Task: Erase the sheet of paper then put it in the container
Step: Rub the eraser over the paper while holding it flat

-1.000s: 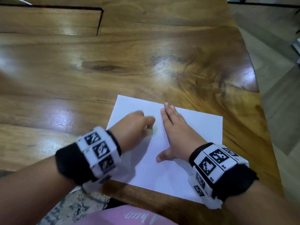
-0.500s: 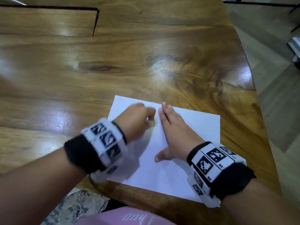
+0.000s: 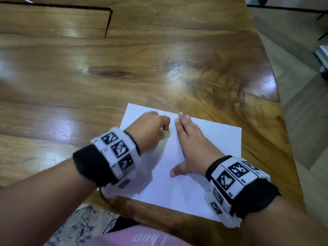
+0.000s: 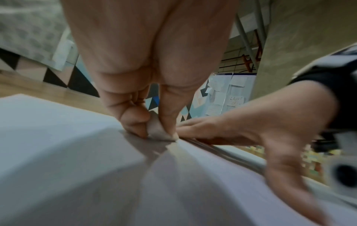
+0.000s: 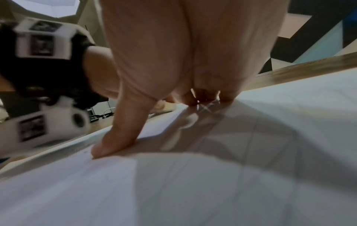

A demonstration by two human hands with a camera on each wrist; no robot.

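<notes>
Erasing step: left hand point(image 3: 150, 128) pinches an eraser point(image 4: 157, 131) onto the sheet of paper point(image 3: 209, 144) at the counter's point(image 3: 159, 68) near edge, right hand point(image 3: 193, 148) flat and open pinning it; next likely more rubbing, container not in view.

Glossy wooden table point(image 3: 159, 68) with a dark knot, grey floor point(image 3: 292, 50) beyond, pink garment point(image 3: 142, 238) below.

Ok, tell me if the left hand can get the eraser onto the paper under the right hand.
Probably not: the right hand lies flat on the sheet of paper, covering that patch beside the eraser the left hand pinches.
</notes>
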